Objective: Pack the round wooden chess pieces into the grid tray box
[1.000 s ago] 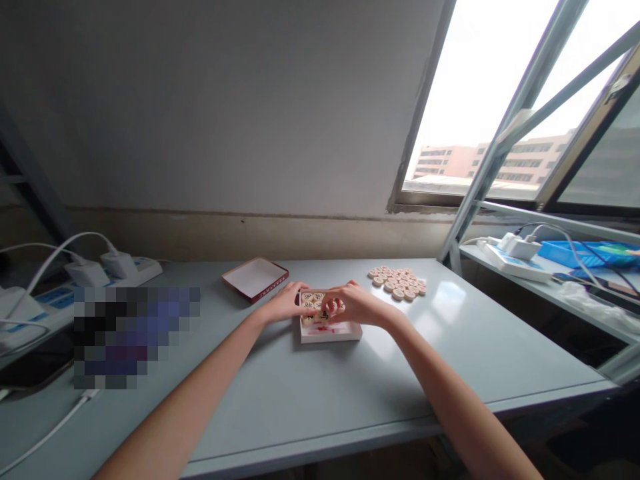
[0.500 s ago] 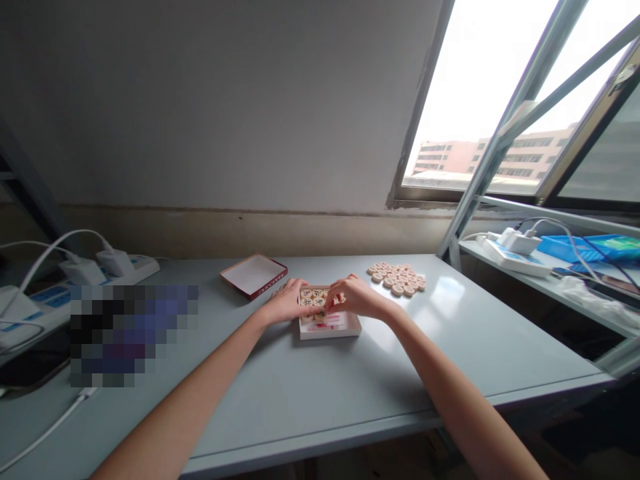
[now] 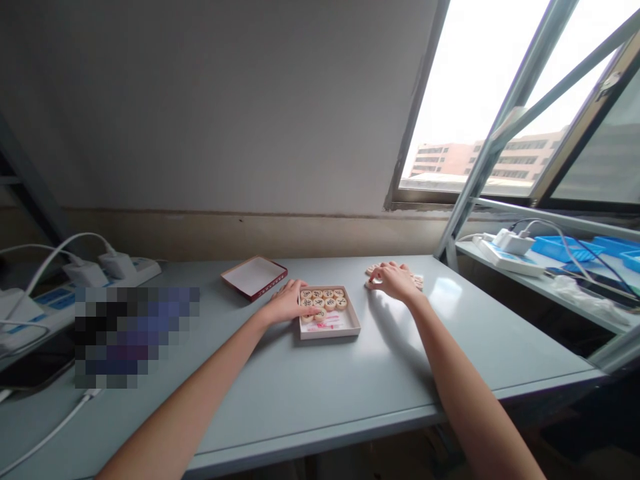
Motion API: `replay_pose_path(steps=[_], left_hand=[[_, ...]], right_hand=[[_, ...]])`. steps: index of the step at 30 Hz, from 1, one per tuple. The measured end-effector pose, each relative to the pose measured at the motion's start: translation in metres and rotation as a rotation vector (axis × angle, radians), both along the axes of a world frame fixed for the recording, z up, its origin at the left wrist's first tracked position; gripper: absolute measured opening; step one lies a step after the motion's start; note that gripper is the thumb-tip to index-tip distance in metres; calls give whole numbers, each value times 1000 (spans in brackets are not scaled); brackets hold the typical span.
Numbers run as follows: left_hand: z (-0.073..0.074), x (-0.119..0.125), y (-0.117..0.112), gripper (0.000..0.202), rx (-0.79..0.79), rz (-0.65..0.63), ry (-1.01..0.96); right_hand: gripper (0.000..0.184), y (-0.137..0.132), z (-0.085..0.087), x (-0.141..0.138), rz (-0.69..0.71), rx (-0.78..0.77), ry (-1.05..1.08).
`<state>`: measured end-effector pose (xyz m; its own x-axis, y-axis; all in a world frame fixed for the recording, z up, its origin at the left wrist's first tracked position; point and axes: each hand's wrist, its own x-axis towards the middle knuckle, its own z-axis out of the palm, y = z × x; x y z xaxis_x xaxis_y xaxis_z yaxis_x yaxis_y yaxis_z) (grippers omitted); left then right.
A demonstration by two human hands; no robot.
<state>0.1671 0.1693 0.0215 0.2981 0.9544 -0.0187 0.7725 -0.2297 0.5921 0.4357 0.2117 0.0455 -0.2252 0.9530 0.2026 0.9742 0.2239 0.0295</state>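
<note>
Head view shows me round wooden xiangqi pieces (image 3: 323, 304) in rows inside a shallow white box (image 3: 353, 327), near the far edge of the grey table (image 3: 320, 380). My left hand (image 3: 287, 303) lies open against the box's left rim, holding nothing. My right hand (image 3: 393, 280) cups over a loose pile of the same pieces (image 3: 418, 281) by the far edge; I cannot tell whether it grips one. A red-rimmed box lid (image 3: 254, 277) lies beyond the left hand.

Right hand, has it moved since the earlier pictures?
Yes. The right hand has moved rightward, away from the box, and now rests on the pile of loose pieces to the right of the box.
</note>
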Motion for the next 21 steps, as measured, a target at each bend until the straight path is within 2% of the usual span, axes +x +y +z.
replay_pose_path(steps=[4,6,8,12,15,21], left_hand=[[0,0,-1,68,5,15,-25],[0,0,-1,68,12,28,-37],[1,1,-2,69,13,37,-39],[0,1,-1,68,25,28,-23],[-2,0,1,70,30,30,-24],[-5,0,2,72,19,44,-66]], right_hand=[[28,-13,16,-20,332,-214,282],[27,-22,20,-34,498,-298,307],[23,-31,22,-48,579,-332,235],[18,-42,18,-65,550,-273,86],[23,-42,15,-66,537,-229,78],[13,-39,13,-67,540,-206,-7]])
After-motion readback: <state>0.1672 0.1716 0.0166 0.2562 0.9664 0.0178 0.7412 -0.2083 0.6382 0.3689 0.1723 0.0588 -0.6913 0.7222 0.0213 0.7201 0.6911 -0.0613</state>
